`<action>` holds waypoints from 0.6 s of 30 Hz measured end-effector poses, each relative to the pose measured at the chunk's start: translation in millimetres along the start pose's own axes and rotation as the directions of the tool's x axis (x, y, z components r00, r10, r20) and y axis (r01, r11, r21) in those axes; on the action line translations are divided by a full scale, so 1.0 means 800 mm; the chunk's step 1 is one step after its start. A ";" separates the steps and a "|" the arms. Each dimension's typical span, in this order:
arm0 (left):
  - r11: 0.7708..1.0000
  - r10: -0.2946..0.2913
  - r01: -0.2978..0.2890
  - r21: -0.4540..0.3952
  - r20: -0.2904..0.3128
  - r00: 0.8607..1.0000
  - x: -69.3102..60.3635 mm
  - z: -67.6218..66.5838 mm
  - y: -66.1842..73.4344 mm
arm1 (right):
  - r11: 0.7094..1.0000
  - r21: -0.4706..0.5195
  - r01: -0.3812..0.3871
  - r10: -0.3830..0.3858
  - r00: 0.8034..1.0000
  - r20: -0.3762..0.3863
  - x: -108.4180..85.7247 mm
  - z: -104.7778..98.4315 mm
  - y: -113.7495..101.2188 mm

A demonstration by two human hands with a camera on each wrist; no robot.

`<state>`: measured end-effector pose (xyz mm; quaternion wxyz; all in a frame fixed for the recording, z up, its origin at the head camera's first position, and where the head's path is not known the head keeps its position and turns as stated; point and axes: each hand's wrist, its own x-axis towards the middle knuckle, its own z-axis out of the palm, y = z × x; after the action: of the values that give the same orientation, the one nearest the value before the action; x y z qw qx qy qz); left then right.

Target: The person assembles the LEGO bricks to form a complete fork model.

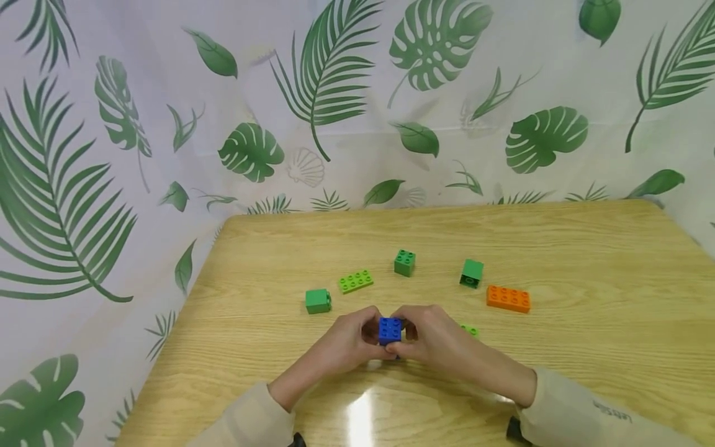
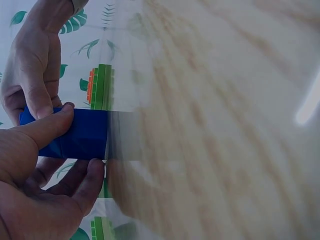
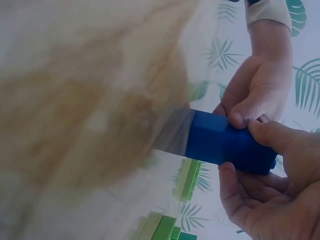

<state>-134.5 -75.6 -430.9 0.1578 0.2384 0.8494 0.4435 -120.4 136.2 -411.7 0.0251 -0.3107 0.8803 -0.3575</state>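
Two blue toy bricks [image 1: 390,331], one on top of the other, stand upright between the hands near the middle of the table. In both wrist views a faint seam crosses the blue stack [image 3: 215,137], and its lower end meets the tabletop. My left hand [image 1: 353,338] pinches the stack from the left between thumb and fingers. From the right, my right hand [image 1: 434,335] grips the upper brick, its thumb on the near side. The two thumbs nearly meet on the blue surface [image 2: 86,132]. Much of the lower brick is hidden by fingers in the head view.
Beyond the hands lie green bricks [image 1: 404,263], one on its side at left [image 1: 318,301] and another tipped at right [image 1: 471,273]. A flat lime brick [image 1: 355,281] and an orange brick [image 1: 508,298] lie nearby. My right hand partly hides another lime brick [image 1: 469,329].
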 end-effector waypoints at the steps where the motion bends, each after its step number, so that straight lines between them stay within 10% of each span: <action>1: 1.000 0.001 -0.001 -0.002 -0.002 1.000 0.000 0.000 0.000 | 1.000 0.000 -0.001 0.001 1.000 -0.002 0.001 0.000 0.001; 18: 0.998 -0.037 0.036 0.045 0.018 0.999 -0.005 -0.005 0.000 | 0.996 0.029 -0.086 0.086 0.996 -0.009 -0.018 -0.023 0.007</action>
<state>-133.2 -79.9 -428.5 0.1685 0.2306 0.8617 0.4194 -116.5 158.4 -404.2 0.0402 -0.2702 0.8878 -0.3704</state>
